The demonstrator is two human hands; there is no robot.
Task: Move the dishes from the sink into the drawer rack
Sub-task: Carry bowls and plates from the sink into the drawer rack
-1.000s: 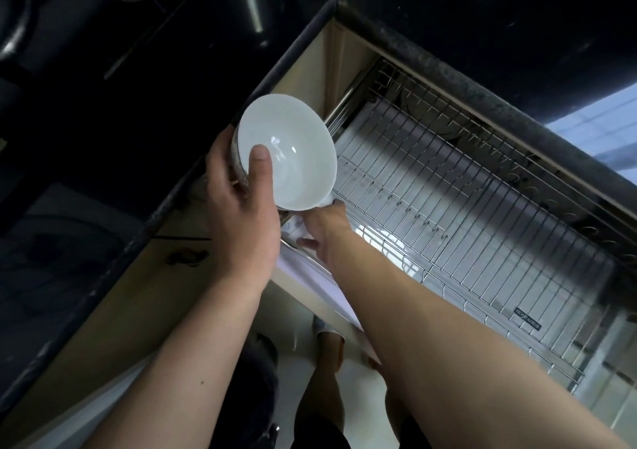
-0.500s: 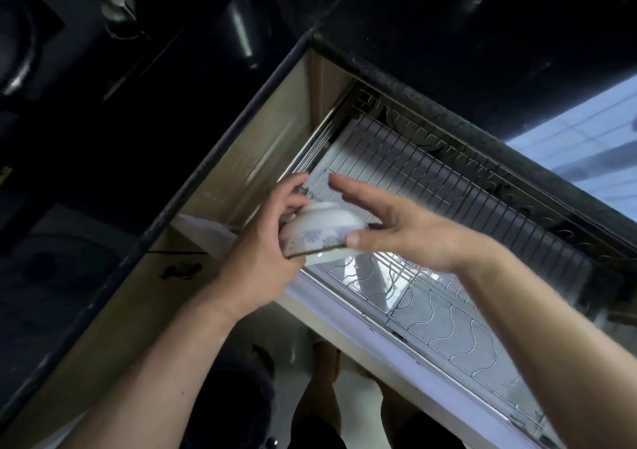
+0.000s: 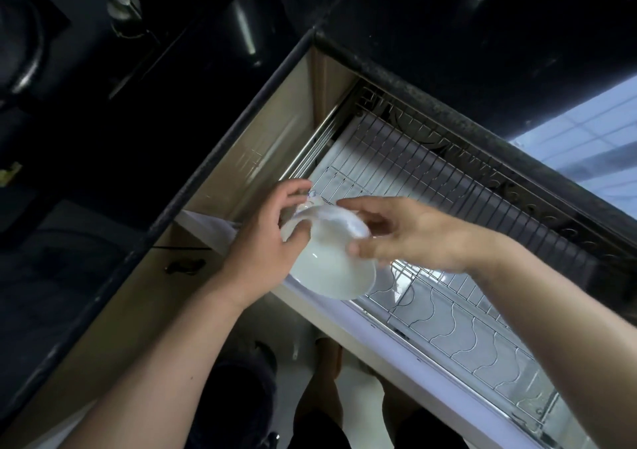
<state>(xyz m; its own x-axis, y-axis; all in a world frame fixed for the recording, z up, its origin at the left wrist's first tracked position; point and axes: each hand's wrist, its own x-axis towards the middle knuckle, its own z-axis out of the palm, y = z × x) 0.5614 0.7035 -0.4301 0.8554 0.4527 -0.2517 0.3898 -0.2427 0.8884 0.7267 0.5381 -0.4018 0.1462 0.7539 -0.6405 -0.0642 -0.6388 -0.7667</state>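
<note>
Two hands on one white bowl (image 3: 331,266); my left hand (image 3: 265,242) grips its rim; my right hand (image 3: 406,233) pinches its side; bowl tilted above the drawer rack (image 3: 448,186) front edge.

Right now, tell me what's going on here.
A person holds a white bowl in both hands over the near left corner of a pulled-out wire drawer rack. The left hand grips its rim; the right hand pinches it from the other side. The bowl is tilted, its inside facing the camera, and not yet set down. No other dishes show in the rack.
</note>
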